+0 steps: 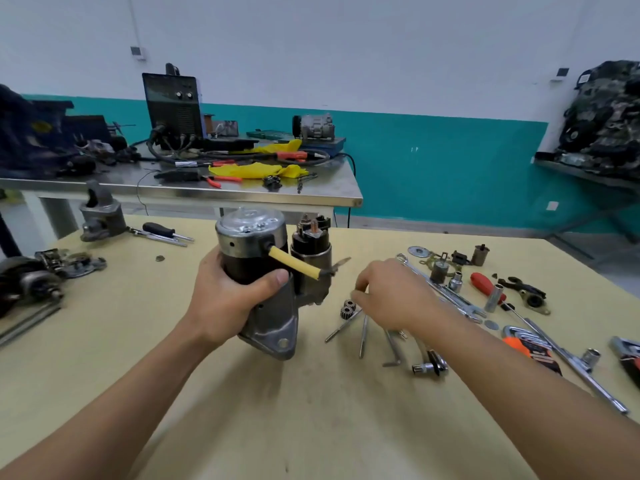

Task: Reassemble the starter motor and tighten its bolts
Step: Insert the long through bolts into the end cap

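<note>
The starter motor (256,247) stands upright near the middle of the wooden table (277,410), silver end cap on top and the black solenoid (310,242) beside it. A yellow-sleeved lead (294,266) crosses its front. My left hand (225,299) grips the motor body from the left. My right hand (391,292) hovers to the right of the motor, its fingertips pinching something small above the long bolts (362,332) and a small pinion gear (347,309); what it pinches is too small to tell.
Wrenches (446,292), sockets (493,297), a red-handled screwdriver (485,285) and a ratchet (429,367) lie scattered at the right. Another housing (102,216) and motor parts (31,282) sit at the left. A steel bench (194,188) with a welder stands behind.
</note>
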Motion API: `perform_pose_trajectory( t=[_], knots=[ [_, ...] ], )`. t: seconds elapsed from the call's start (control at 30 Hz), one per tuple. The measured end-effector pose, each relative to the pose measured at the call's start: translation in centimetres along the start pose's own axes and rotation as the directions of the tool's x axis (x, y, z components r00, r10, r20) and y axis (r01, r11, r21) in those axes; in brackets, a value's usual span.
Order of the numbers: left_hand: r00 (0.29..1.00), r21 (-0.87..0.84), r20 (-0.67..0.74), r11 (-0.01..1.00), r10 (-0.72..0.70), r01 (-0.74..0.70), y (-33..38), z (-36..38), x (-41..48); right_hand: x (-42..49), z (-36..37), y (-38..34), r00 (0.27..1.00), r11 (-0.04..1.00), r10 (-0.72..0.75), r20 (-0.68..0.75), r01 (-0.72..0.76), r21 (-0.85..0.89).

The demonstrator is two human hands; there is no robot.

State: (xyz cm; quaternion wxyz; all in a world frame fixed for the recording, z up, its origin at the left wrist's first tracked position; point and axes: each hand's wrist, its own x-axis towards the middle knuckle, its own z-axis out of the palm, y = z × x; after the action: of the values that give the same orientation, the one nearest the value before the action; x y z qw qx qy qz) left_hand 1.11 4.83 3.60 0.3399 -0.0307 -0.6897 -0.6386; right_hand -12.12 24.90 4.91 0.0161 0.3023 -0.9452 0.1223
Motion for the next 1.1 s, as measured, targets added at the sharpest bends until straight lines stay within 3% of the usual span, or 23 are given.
perform_pose_trajectory(
  t=[0.17, 0.47, 0.77, 0.83, 0.9, 1.0, 1.1],
  knots=[
    [0.998, 0.007, 0.056, 1.0, 0.027, -0.027, 0.3, 0.6, -0.3, 4.1, 0.8, 1.0, 0.946, 0.948, 0.31, 0.1, -0.315, 0.042],
    [0.997, -0.006, 0.077, 1.0, 0.023, -0.023, 0.2, 0.0, -0.3, 5.2, 2.8, 0.7, 0.919, 0.895, 0.386, 0.083, -0.395, 0.208],
    [0.992, -0.012, 0.122, 0.999, 0.042, -0.041, 0.1, 0.3, -0.2, 4.1, 0.6, 1.5, 0.871, 0.739, 0.482, 0.092, -0.461, 0.491],
    [0.992, -0.001, 0.119, 0.999, 0.039, -0.04, 0.1, 0.3, -0.1, 3.5, -2.0, 1.4, 0.901, 0.773, 0.429, -0.07, -0.326, 0.545],
    [0.993, 0.002, 0.117, 1.0, 0.028, -0.028, 0.1, 0.4, 0.0, 2.4, -5.7, 0.3, 0.879, 0.749, 0.335, -0.339, -0.031, 0.661],
    [0.994, 0.012, 0.107, 1.0, 0.016, -0.017, 0.1, 0.6, 0.2, 0.0, -11.7, -3.2, 0.664, 0.528, 0.204, -0.719, 0.544, 0.652],
    [0.995, 0.03, 0.099, 0.999, 0.014, -0.017, 0.1, 0.6, 0.2, -1.4, -14.1, -7.1, 0.526, 0.328, 0.066, -0.848, 0.791, 0.516]
  ],
)
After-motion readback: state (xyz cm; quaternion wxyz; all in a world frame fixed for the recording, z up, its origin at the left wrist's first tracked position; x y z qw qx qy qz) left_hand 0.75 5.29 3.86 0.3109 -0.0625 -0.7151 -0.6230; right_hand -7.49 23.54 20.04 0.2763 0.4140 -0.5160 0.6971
